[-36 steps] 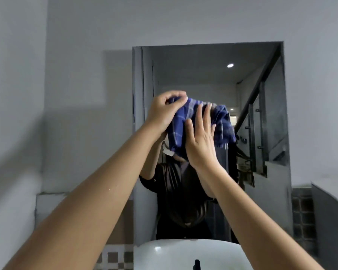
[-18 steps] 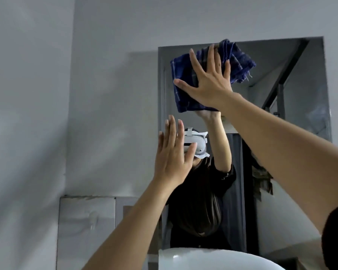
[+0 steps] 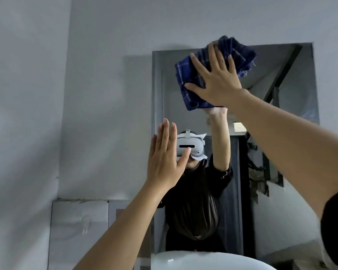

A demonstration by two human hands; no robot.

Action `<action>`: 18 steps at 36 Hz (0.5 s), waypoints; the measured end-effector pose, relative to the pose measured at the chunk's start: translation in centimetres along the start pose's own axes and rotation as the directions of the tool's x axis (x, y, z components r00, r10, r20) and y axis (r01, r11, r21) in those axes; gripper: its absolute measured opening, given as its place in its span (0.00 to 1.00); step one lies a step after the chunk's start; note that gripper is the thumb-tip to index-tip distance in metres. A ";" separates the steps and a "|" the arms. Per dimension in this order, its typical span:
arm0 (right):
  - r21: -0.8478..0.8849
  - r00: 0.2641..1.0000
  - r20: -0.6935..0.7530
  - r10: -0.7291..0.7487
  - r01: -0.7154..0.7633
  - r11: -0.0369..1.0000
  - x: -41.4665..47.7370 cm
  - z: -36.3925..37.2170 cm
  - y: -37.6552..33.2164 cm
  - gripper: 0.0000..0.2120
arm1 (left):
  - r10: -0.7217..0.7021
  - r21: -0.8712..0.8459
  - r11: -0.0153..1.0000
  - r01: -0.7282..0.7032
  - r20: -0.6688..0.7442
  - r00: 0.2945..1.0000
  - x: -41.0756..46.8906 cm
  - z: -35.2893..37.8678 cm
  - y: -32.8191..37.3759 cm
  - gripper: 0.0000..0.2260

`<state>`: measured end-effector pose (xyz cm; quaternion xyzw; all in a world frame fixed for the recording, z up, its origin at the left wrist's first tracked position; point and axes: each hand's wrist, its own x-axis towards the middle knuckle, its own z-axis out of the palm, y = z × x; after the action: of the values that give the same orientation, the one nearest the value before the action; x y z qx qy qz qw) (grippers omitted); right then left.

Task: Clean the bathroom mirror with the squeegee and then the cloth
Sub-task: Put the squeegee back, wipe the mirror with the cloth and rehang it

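Note:
A tall rectangular mirror (image 3: 293,117) hangs on the grey wall ahead. A crumpled blue checked cloth (image 3: 189,75) lies against the glass near the mirror's top edge, and its upper corner reaches just past the frame. My right hand (image 3: 217,78) presses flat on the cloth with the fingers spread. My left hand (image 3: 164,158) is lower, at the mirror's left edge, raised with flat fingers and holding nothing. I cannot tell whether it touches the glass. No squeegee is in view.
A white basin rim (image 3: 199,260) shows at the bottom below the mirror. A pale panel (image 3: 80,230) sits low on the wall to the left. The mirror reflects a person in dark clothes and a staircase behind.
My left hand let go of the cloth and dropped to the mirror's left edge. My right hand carried the cloth from the middle of the glass up to the top.

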<state>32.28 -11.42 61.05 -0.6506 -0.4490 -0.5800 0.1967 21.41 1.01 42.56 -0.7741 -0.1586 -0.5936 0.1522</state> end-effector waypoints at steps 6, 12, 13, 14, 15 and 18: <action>0.068 0.922 0.006 0.387 -0.386 0.920 -5.1 -0.9 9.0 0.37 | -0.034 -0.040 0.999 0.031 -0.069 0.997 1.9 -0.7 0.0 0.30; 0.190 0.782 -0.098 0.615 -0.592 0.783 -10.9 0.6 8.7 0.34 | 0.043 0.024 0.999 -0.040 -0.110 0.993 7.7 -2.4 -0.4 0.30; 0.196 0.768 -0.107 0.631 -0.606 0.771 -11.6 0.9 7.7 0.34 | 0.037 0.031 0.999 -0.034 -0.110 0.993 8.7 -2.5 -0.4 0.30; 0.199 0.763 -0.107 0.638 -0.612 0.766 -12.1 1.3 6.7 0.34 | 0.037 0.041 0.999 -0.033 -0.110 0.993 9.6 -2.7 -0.5 0.29; 0.202 0.764 -0.101 0.637 -0.611 0.765 -12.3 1.5 5.6 0.34 | 0.045 0.050 0.998 -0.039 -0.108 0.993 10.5 -3.0 -0.6 0.28; 0.203 0.790 -0.075 0.608 -0.585 0.785 -12.4 2.2 2.1 0.34 | 0.091 0.049 0.995 -0.087 -0.094 0.991 12.2 -4.0 -0.9 0.25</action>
<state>36.23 -15.27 49.50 -0.6989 -0.2531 -0.4905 0.4549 20.55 0.96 55.39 -0.7474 -0.1295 -0.6191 0.2033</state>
